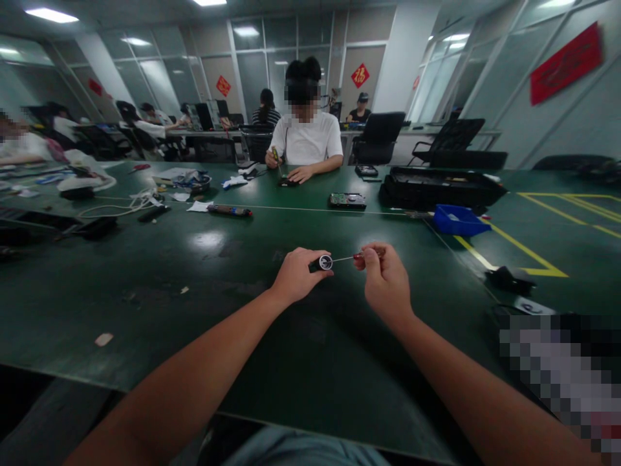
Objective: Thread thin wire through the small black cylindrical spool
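My left hand [301, 275] is closed around a small black cylindrical part [324, 262] whose round, light-rimmed end faces right and toward me. In my right hand [387, 277] is a screwdriver [345, 258] with a thin metal shaft and a reddish handle, mostly covered by my fingers. Its shaft points left, and the tip reaches the rim of the cylindrical part; whether it goes inside I cannot tell. Both hands are held just over the green table [272, 362], near its middle.
Across the table a person in a white shirt [308, 139] works with a screwdriver. A hard drive [347, 200] lies ahead, with a black case [436, 188] and blue bin [460, 220] to the right. A pen-shaped tool [230, 210] and cables [138, 204] lie on the left.
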A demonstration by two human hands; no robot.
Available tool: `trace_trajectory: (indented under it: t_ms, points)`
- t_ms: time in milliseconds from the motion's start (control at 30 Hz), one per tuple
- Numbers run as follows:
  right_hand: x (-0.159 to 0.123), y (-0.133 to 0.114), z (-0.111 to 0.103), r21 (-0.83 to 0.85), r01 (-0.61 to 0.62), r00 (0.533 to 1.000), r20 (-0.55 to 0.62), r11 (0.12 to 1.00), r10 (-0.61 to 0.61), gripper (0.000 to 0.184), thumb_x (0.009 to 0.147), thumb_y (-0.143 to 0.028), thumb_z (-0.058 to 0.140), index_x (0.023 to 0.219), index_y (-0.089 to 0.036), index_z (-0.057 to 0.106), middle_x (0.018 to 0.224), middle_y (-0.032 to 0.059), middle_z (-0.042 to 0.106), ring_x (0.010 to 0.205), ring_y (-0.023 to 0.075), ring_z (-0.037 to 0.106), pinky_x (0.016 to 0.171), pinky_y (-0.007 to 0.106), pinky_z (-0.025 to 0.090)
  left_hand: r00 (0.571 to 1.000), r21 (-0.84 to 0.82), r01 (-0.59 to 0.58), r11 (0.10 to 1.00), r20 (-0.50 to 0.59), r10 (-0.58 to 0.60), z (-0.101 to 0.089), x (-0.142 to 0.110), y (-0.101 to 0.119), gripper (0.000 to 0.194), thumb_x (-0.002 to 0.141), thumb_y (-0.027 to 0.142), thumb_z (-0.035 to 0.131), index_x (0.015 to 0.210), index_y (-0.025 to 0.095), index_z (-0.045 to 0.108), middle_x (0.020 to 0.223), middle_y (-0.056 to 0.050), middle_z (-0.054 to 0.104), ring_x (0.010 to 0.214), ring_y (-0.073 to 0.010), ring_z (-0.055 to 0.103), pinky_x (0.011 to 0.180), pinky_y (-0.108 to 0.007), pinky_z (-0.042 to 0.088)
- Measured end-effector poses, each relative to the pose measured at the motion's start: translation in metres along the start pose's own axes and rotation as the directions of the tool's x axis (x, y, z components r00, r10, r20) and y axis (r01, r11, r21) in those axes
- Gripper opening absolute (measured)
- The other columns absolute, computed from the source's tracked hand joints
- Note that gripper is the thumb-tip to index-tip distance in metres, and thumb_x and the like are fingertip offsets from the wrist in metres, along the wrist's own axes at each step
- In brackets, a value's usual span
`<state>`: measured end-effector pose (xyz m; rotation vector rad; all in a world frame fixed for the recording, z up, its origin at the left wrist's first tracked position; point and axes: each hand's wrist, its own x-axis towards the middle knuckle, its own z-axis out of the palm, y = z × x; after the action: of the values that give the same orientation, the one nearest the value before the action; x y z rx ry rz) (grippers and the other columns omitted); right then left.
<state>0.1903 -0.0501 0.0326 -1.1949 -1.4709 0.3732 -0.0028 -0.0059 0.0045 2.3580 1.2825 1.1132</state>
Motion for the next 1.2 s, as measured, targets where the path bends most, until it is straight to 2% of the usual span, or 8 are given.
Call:
trace_trajectory:
  t_ms: [100, 267, 500, 667, 767, 867, 1033, 1200]
  points:
    - [0.000, -0.002, -0.002, -0.091, 0.072, 0.997, 0.035, 0.993, -0.069, 0.021, 0.100, -0.040, 0.050, 0.100, -0.021, 0.061, 0.080, 0.0028, 0.071, 0.071, 0.0171, 0.068, 0.067, 0.031, 0.049, 1.000, 0.006, -0.004, 1.000, 0.004, 0.004, 0.001, 0.000, -0.002, 0.036, 0.081, 0.035, 0.081, 0.115, 0.026, 0.073, 0.107, -0.002, 0.076, 0.098, -0.0233, 0.065, 0.088, -0.038, 0.047]
    - [0.001, -0.005, -0.008, -0.327, 0.200, 0.979, 0.040, 0.924, -0.197, 0.039, 0.089, -0.052, 0.066, 0.068, -0.021, 0.057, 0.055, -0.0032, 0.058, 0.047, 0.0118, 0.053, 0.051, 0.026, 0.036, 1.000, -0.010, -0.015, 1.000, 0.004, 0.015, 0.003, -0.001, -0.005, 0.037, 0.081, 0.035, 0.081, 0.116, 0.025, 0.072, 0.108, -0.002, 0.076, 0.099, -0.0230, 0.064, 0.089, -0.038, 0.048]
    - [-0.001, -0.004, -0.009, -0.378, 0.294, 0.953, 0.047, 0.878, -0.298, 0.051, 0.088, -0.062, 0.064, 0.060, -0.021, 0.051, 0.048, -0.0043, 0.052, 0.042, 0.0097, 0.047, 0.047, 0.024, 0.031, 1.000, -0.028, -0.019, 0.999, 0.001, 0.019, 0.003, -0.001, -0.003, 0.036, 0.080, 0.033, 0.081, 0.115, 0.025, 0.073, 0.109, -0.002, 0.076, 0.100, -0.0229, 0.065, 0.090, -0.038, 0.048]
    - [-0.001, -0.004, -0.008, -0.388, 0.324, 0.943, 0.064, 0.863, -0.326, 0.046, 0.088, -0.058, 0.066, 0.064, -0.021, 0.055, 0.052, -0.0027, 0.057, 0.044, 0.0118, 0.053, 0.047, 0.025, 0.034, 1.000, -0.025, -0.011, 1.000, 0.000, 0.011, 0.002, -0.001, -0.005, 0.037, 0.080, 0.033, 0.082, 0.115, 0.025, 0.073, 0.109, -0.002, 0.076, 0.100, -0.0230, 0.065, 0.090, -0.037, 0.048]
    - [-0.001, -0.003, -0.009, -0.306, 0.347, 0.937, 0.150, 0.887, -0.315, 0.024, 0.093, -0.044, 0.063, 0.090, -0.020, 0.065, 0.071, 0.0016, 0.071, 0.058, 0.0160, 0.066, 0.056, 0.027, 0.045, 1.000, -0.024, -0.003, 1.000, 0.004, 0.003, 0.002, 0.000, -0.005, 0.037, 0.081, 0.036, 0.081, 0.115, 0.025, 0.073, 0.108, -0.003, 0.076, 0.099, -0.0232, 0.065, 0.089, -0.037, 0.048]
    - [-0.002, -0.005, -0.010, -0.215, 0.360, 0.920, 0.244, 0.908, -0.307, 0.019, 0.096, -0.031, 0.055, 0.110, -0.020, 0.062, 0.089, 0.0059, 0.075, 0.076, 0.0197, 0.072, 0.069, 0.031, 0.052, 1.000, -0.023, -0.006, 1.000, 0.015, 0.006, 0.001, 0.000, -0.005, 0.037, 0.081, 0.038, 0.080, 0.115, 0.025, 0.073, 0.105, -0.002, 0.076, 0.098, -0.0232, 0.065, 0.088, -0.037, 0.048]
    - [-0.002, -0.008, -0.011, -0.223, 0.319, 0.928, 0.270, 0.921, -0.256, 0.025, 0.093, -0.040, 0.058, 0.111, -0.023, 0.063, 0.090, 0.0054, 0.076, 0.074, 0.0218, 0.071, 0.069, 0.034, 0.052, 0.999, -0.014, 0.002, 1.000, 0.034, -0.002, 0.001, 0.000, -0.003, 0.035, 0.085, 0.042, 0.075, 0.116, 0.026, 0.073, 0.108, -0.002, 0.076, 0.099, -0.0233, 0.065, 0.088, -0.037, 0.048]
    - [-0.001, -0.010, -0.011, -0.283, 0.307, 0.941, 0.233, 0.909, -0.245, 0.029, 0.099, -0.044, 0.050, 0.093, -0.024, 0.070, 0.078, 0.0021, 0.074, 0.061, 0.0163, 0.064, 0.062, 0.029, 0.046, 1.000, 0.000, 0.007, 1.000, 0.030, -0.007, 0.001, 0.000, -0.003, 0.037, 0.082, 0.038, 0.079, 0.117, 0.026, 0.072, 0.108, -0.002, 0.076, 0.100, -0.0237, 0.065, 0.090, -0.037, 0.048]
